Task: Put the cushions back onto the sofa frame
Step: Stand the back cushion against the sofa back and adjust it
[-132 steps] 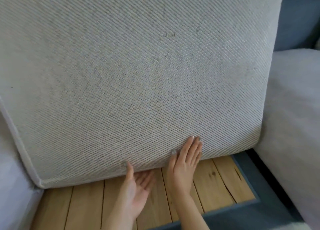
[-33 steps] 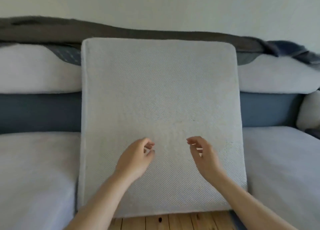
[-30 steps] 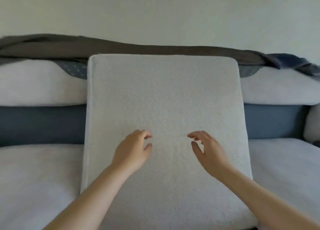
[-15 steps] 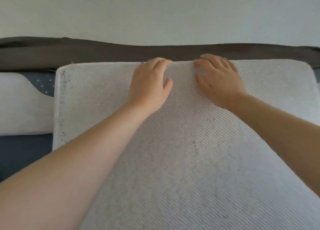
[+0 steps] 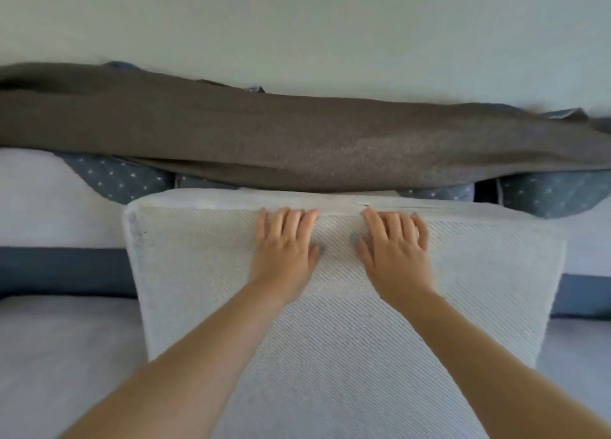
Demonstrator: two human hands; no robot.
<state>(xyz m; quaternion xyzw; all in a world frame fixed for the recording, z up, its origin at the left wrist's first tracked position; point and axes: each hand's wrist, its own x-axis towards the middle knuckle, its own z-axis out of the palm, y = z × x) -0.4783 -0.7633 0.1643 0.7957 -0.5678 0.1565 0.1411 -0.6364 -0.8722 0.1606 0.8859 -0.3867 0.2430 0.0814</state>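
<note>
Where the head view looks: along two bare forearms to a sofa, with one pale wall [image 5: 297, 18] at 12 o'clock.
Cushion [image 5: 347, 323]: one, white and ribbed. It stands on edge at centre between the seats, its top edge just below the blanket and its lower edge out of frame.
Left hand [image 5: 284, 243]: one, at 11 o'clock on the cushion. It lies flat with fingers straight, pressing the face and gripping nothing, fingertips at the top edge.
Right hand [image 5: 395, 246]: one, at 1 o'clock, just beside the left. It is likewise flat and loose-fingered on the cushion.
Seats [image 5: 66, 356]: two, at 8 and 4 o'clock, flanking the cushion.
Frame [image 5: 62, 270]: one blue band, seen at 9 and 3 o'clock.
Back pads [image 5: 39, 200]: two pale ones, above the frame.
Blanket [image 5: 297, 141]: one, brown-grey, draped along the top.
Dotted cloth [image 5: 115, 177]: two larger blue patches, under the blanket's ends.
</note>
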